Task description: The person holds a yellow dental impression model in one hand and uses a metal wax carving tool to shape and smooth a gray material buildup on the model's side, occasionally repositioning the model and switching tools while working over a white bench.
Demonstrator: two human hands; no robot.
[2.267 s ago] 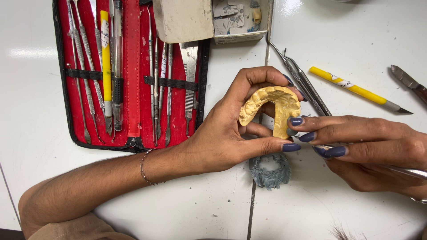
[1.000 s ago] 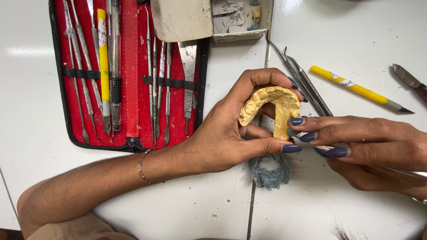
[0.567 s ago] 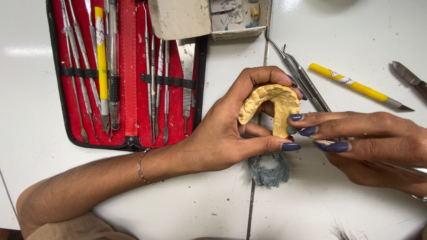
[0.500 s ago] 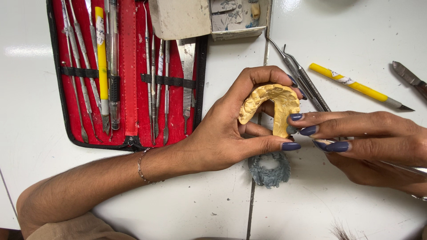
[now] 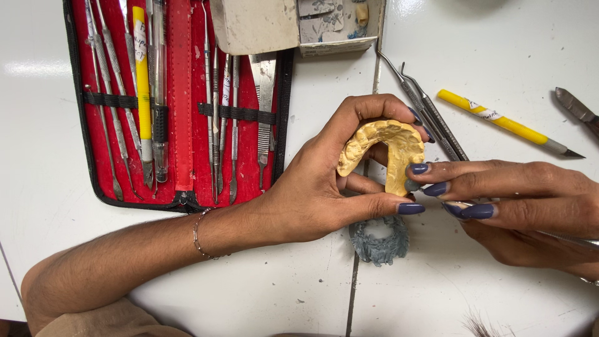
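Left hand (image 5: 312,193): grips yellow dental cast (image 5: 384,146)
Right hand (image 5: 530,206): fingertips on cast, pinching thin metal tool (image 5: 561,236)
Near: grey cast (image 5: 379,240)

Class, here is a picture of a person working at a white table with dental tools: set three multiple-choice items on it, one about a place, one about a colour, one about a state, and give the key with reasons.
1. Where does the grey ring-shaped piece lie?
A. inside the red case
B. on the table under the left hand
C. on the yellow knife

2. What colour is the lining of the open tool case?
A. red
B. blue
C. green

3. How is the yellow dental cast held?
A. flat on the table, untouched
B. inside the case
C. lifted in the left hand, with fingertips of the right hand on it

Key: 1 B, it lies just below the left thumb. 2 A, red shows behind the tools. 3 C, left fingers wrap it and right fingertips meet its edge.
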